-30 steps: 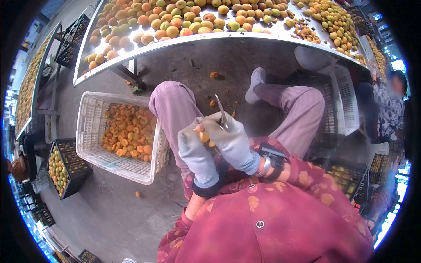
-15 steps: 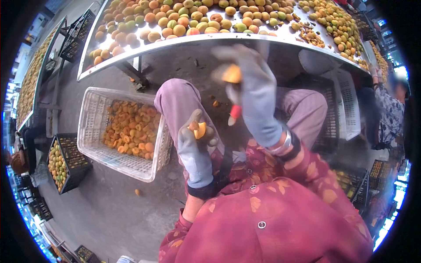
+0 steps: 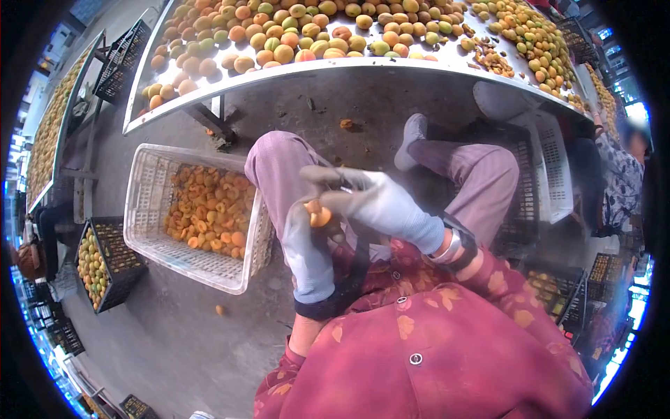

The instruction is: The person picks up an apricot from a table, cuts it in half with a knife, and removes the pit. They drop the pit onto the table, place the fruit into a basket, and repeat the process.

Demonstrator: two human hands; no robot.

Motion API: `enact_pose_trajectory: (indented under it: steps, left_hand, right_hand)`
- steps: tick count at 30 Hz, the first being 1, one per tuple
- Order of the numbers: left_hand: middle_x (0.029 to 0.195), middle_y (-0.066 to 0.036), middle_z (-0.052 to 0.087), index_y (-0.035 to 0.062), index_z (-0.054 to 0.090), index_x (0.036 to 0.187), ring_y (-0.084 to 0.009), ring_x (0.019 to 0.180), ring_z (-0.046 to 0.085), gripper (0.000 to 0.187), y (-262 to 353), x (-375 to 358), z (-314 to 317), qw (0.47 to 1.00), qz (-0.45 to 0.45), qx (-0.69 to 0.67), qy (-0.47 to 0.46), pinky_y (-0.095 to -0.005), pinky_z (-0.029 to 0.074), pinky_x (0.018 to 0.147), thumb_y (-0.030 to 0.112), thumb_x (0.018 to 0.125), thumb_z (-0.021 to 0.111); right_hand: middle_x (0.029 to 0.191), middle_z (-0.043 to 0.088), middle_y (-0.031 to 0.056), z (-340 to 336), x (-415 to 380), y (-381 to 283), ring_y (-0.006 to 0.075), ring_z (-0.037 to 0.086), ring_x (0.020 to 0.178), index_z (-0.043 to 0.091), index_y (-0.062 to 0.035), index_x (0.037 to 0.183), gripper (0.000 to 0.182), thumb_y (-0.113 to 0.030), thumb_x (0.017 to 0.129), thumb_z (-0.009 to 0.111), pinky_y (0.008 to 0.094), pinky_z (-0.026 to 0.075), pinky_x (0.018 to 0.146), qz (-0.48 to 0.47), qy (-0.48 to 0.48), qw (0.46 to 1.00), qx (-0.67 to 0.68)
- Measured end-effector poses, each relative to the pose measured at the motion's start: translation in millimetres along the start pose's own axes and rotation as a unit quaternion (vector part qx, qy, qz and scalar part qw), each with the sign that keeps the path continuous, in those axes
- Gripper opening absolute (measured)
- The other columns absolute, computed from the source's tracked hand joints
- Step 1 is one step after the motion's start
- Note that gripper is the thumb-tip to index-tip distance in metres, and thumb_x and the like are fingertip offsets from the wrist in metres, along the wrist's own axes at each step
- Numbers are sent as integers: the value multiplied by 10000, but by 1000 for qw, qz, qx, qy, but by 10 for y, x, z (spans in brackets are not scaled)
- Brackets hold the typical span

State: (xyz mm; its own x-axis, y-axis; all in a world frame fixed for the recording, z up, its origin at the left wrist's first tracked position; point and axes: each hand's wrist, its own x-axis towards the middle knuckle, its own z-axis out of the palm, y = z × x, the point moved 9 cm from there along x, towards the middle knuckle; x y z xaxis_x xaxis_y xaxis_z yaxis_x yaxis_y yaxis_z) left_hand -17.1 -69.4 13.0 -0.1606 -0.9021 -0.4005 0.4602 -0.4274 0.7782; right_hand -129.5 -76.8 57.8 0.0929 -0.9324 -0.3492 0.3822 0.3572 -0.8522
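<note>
My left hand [image 3: 305,248], in a grey-white glove, is closed around an apricot half [image 3: 321,215] with its brown pit [image 3: 311,207] showing. Reaching across from the right, my gloved right hand [image 3: 380,202] has its fingers bent over this fruit, and the lower fingertips meet its edge. What the right fingers grip is hidden, and they are slightly blurred. No red-handled tool shows in either hand now. Both hands are above my lap, near my left knee.
Left of my knee stands a white plastic crate [image 3: 188,262] with many apricot halves [image 3: 206,209]. Ahead, a metal-edged table [image 3: 279,72] bears whole apricots [image 3: 283,54] and a pile of pits [image 3: 492,59]. A black crate [image 3: 115,279] holds apricots. Another person [image 3: 620,174] is at far right.
My right hand has come down and left from beneath the table edge to the fruit in my left hand. The apricot piece and red-handled tool seen with it earlier are out of sight.
</note>
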Motion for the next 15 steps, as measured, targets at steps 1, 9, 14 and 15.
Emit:
enact_pose_trajectory:
  steps: [1,9,14,15]
  left_hand:
    - [689,-11,541,80,603,1020,-88,537,477,388,-52,-10,11,999,-37,-3,-4,-205,372,481,427,983,432]
    - [759,22,553,24,583,1147,-17,547,418,418,-71,-55,68,991,-69,105,-48,-166,322,453,366,992,400]
    - [806,47,539,6,488,1328,2,539,354,473,34,-107,301,993,-73,44,-85,-149,289,435,330,990,422]
    - [810,52,535,5,448,1376,4,537,341,499,22,-119,324,987,-92,68,-110,-142,277,432,319,988,436]
  right_hand:
    - [1013,666,41,28,-21,52,83,615,805,569,10,1262,369,-139,930,628,230,521,736,23,-20,999,-16]
    - [1029,667,56,-43,-62,179,106,627,837,614,20,1177,299,-121,914,643,255,522,749,-16,-62,998,-1]
    - [944,657,17,-214,-123,297,70,592,895,642,-15,1010,191,-182,918,654,232,495,797,-15,-1,999,49]
    - [955,657,19,-227,-151,234,71,593,899,639,-17,1018,189,-179,922,649,226,492,809,-32,19,999,-21]
